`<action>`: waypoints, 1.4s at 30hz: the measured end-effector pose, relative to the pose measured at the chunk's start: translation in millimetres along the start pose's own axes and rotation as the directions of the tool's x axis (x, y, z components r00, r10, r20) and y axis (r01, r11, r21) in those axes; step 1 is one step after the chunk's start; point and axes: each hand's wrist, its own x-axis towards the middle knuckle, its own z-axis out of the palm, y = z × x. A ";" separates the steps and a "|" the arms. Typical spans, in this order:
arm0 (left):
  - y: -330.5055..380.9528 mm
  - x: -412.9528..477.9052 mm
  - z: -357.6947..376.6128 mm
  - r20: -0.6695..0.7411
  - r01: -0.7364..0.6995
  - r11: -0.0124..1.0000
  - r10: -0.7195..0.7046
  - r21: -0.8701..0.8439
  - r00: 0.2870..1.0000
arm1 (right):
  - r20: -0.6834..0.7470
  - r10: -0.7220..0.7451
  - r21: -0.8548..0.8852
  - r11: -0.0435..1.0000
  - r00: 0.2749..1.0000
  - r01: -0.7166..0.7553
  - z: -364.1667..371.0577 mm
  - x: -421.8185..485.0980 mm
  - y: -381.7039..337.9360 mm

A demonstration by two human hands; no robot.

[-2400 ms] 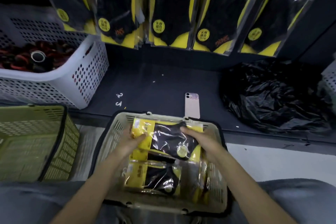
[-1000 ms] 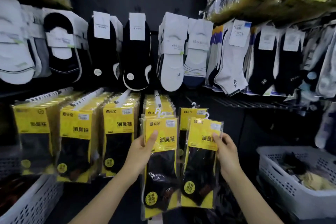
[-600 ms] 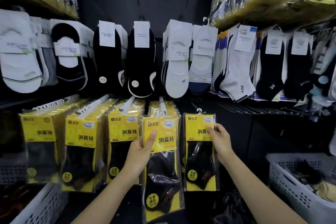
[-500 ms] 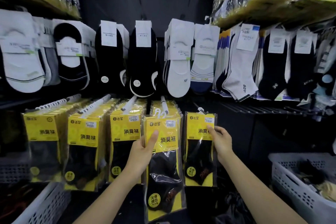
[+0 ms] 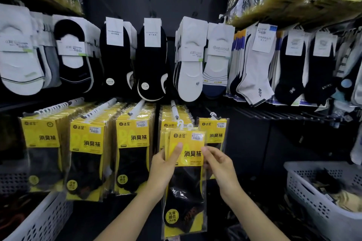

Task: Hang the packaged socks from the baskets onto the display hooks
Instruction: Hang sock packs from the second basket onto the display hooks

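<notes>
Printed 达足 and 消臭袜 on the yellow header of the packs [image 5: 133,144], front pack [image 5: 193,160] included, with 无骨缝合 on its round sticker [image 5: 172,217]. Higher up, marked Guanwei on a white card [image 5: 220,48] and XINSHAYI on a tag [image 5: 264,38].

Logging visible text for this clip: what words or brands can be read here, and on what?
"达足": top of the held sock pack
"消臭袜": its yellow card
"无骨缝合": round sticker at its toe
"Guanwei": band on a white sock
"XINSHAYI": tag on a grey sock
Too small to read: price stickers, other tags.
</notes>
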 end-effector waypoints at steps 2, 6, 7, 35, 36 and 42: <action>-2.3 0.3 3.5 -0.028 0.003 1.000 -0.003 -0.006 1.000 | -0.036 0.006 0.032 0.999 0.999 -0.005 -0.6 -3.1 -2.1; -4.6 1.4 4.8 0.027 -0.019 1.000 0.019 0.003 0.999 | -0.060 0.057 0.115 0.992 0.997 -0.050 -10.9 2.0 0.7; -4.8 2.7 3.6 0.032 -0.023 1.000 0.023 0.002 0.999 | -0.072 0.077 0.151 0.986 0.994 -0.066 -15.2 5.5 1.7; -2.9 16.1 2.3 0.037 -0.100 0.995 0.100 0.006 0.994 | -0.341 0.121 0.035 0.993 0.932 -0.115 -58.8 84.3 14.2; -2.5 15.4 3.1 0.040 -0.099 0.995 0.099 0.008 0.994 | -0.408 0.142 0.044 0.990 0.902 -0.136 -59.3 84.0 18.1; -4.9 14.2 11.9 0.027 -0.107 0.994 0.107 -0.029 0.994 | -0.333 0.031 0.023 0.999 0.942 -0.025 -46.2 47.7 16.2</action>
